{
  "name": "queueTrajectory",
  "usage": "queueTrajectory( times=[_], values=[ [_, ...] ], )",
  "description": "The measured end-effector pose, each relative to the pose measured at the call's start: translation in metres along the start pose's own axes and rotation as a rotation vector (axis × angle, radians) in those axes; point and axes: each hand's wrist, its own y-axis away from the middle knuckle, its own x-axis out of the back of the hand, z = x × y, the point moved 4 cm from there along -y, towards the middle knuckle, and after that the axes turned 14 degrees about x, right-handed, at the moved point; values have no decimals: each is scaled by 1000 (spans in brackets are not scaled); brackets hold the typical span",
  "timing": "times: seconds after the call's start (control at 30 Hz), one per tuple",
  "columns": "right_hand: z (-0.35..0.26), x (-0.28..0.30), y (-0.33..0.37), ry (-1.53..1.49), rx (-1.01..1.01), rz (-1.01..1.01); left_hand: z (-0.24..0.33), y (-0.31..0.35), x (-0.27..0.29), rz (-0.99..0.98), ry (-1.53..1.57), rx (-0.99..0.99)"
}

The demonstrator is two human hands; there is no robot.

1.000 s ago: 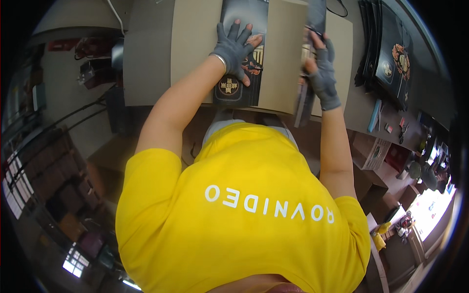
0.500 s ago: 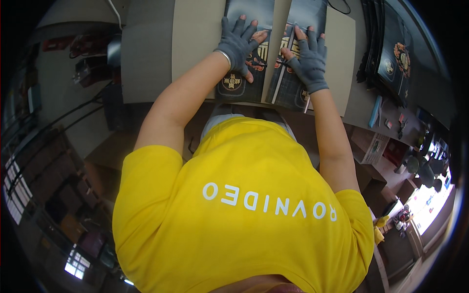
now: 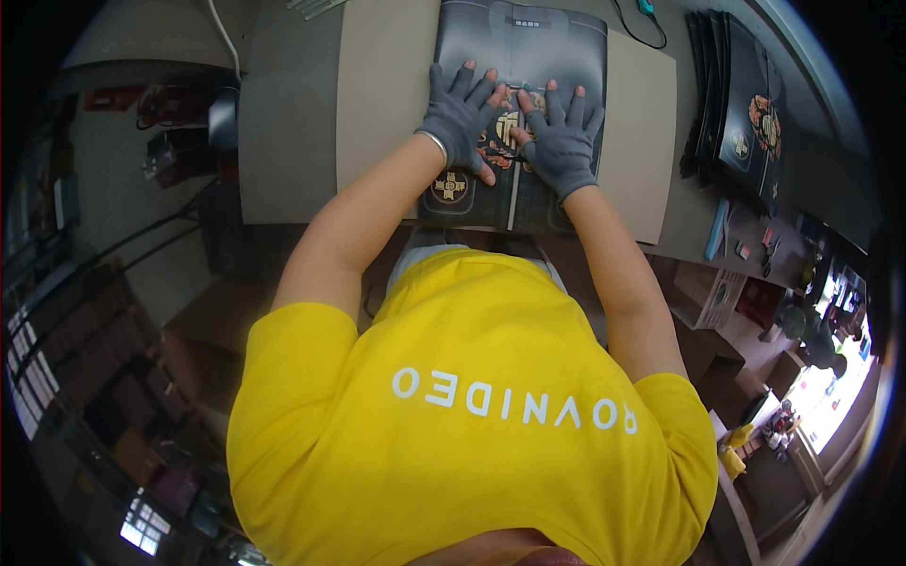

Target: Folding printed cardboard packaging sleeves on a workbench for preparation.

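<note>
Two dark printed packaging panels with gold and orange artwork lie flat before me, their inner edges meeting along a seam. My left hand (image 3: 461, 123), in a grey fingerless glove, presses flat on the left panel (image 3: 472, 38) with its fingers spread. My right hand (image 3: 562, 141), gloved the same way, lies spread on the right panel (image 3: 576, 52), its thumb near the seam. A thin pale strip (image 3: 512, 198) runs along the seam toward my body. Part of the artwork is hidden under both hands.
Beneath the panels is a beige board (image 3: 387, 57) on a grey table (image 3: 288, 123). A stack of similar dark printed pieces (image 3: 746, 113) stands at the right. A blue stick-like tool (image 3: 717, 229) and small items lie near the right edge. A black cord (image 3: 642, 33) lies at the back.
My right hand has moved left with the right panel, closing the gap between the two panels. My left hand stays spread on the left panel.
</note>
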Motion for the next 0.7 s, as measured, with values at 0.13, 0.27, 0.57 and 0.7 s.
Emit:
queueTrajectory(
  times=[0.13, 0.27, 0.57, 0.7],
  values=[
    [-2, -2, -2, 29, -13, -11, 0, -2, -3, 15, 16, 8],
    [-3, -4, -3, 32, -21, -59, 1, -2, -1, 8, 3, 9],
    [-4, -9, -2, 6, -43, -84, 0, -2, -3, 39, 46, -6],
    [-5, -8, -4, 0, -48, -87, 0, -2, -2, 32, 43, -3]
  ],
)
